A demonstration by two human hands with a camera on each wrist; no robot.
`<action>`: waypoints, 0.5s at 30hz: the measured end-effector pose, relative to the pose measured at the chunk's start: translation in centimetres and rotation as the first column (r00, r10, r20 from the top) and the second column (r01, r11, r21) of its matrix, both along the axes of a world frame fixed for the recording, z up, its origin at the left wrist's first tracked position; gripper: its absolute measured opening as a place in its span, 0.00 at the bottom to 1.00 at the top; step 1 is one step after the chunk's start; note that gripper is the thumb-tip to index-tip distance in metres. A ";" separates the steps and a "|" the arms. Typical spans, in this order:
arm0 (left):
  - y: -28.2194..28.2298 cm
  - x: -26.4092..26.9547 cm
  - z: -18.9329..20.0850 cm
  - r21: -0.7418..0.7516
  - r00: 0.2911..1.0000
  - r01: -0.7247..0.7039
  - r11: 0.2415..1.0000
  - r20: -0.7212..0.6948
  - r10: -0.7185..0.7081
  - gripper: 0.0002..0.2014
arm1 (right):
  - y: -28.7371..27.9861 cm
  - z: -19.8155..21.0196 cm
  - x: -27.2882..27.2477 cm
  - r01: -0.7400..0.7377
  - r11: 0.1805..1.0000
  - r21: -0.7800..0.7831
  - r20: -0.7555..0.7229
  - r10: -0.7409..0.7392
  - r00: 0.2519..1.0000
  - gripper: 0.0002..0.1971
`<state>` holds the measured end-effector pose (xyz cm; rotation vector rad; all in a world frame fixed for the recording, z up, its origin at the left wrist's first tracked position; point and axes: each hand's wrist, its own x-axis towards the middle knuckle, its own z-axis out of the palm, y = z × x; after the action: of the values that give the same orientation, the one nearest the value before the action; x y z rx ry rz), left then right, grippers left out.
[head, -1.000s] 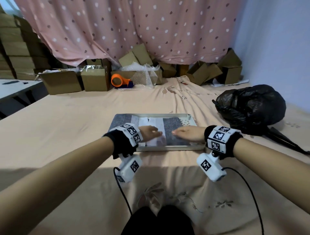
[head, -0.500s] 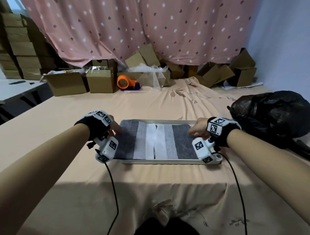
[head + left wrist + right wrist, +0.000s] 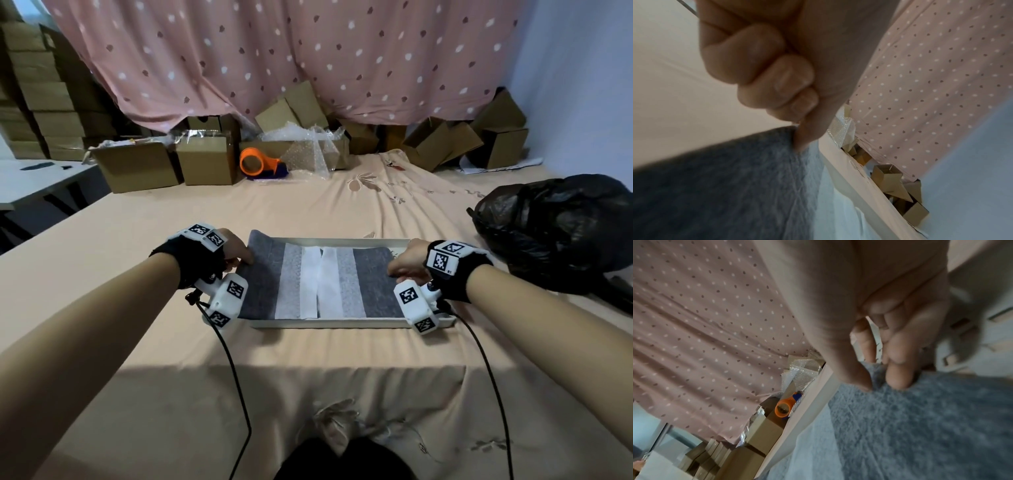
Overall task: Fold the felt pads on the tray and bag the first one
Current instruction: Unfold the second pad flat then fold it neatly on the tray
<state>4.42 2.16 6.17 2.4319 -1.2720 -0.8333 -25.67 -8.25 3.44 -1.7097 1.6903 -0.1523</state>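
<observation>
A shallow, pale rectangular tray (image 3: 342, 322) sits on a table covered with a peach cloth (image 3: 308, 212) printed with faint flowers. Spread flat inside the tray is a fuzzy dark grey felt pad (image 3: 373, 291), its fibres matted and slightly woolly. Lighter grey bands and two smooth white strips (image 3: 320, 284) run front to back down its middle, with a narrow gap between the strips.

The left hand (image 3: 236, 251) is at the pad's far left corner, which rises over the tray rim; its fingers are curled tight and the thumb presses the soft edge against them, pinching the felt. The right hand (image 3: 409, 262) is at the pad's right edge, thumb and fingertips (image 3: 898, 378) closed together on a small raised fold of felt. Both wrists carry black bands with white blocky camera housings marked with square codes.

To the right lies a crumpled, glossy black plastic bag (image 3: 555, 229). At the far edge stand brown cardboard boxes (image 3: 205, 164), an orange tape dispenser (image 3: 257, 166) and crinkled bubble wrap (image 3: 308, 150), under a pink polka-dot curtain (image 3: 308, 58).
</observation>
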 end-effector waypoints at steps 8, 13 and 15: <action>1.0 -0.9 0.7 -0.088 0.962 -0.091 0.992 -0.265 0.065 0.06 | -0.2 -0.2 0.3 -0.041 0.999 0.007 0.093 0.041 0.995 0.17; 1.2 -0.6 2.1 -0.229 0.889 -0.191 0.954 -0.453 0.070 0.07 | -0.1 2.6 -0.9 0.032 0.999 -0.028 0.356 -0.020 0.934 0.16; 0.9 -0.8 2.8 -0.282 0.846 -0.194 0.939 -0.534 0.014 0.08 | 0.2 4.2 -1.4 0.033 0.999 -0.026 0.481 -0.017 0.877 0.12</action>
<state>3.66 3.08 8.99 1.8142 -0.9595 -1.0638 -27.10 -8.07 7.59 -1.5119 1.3396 -0.5737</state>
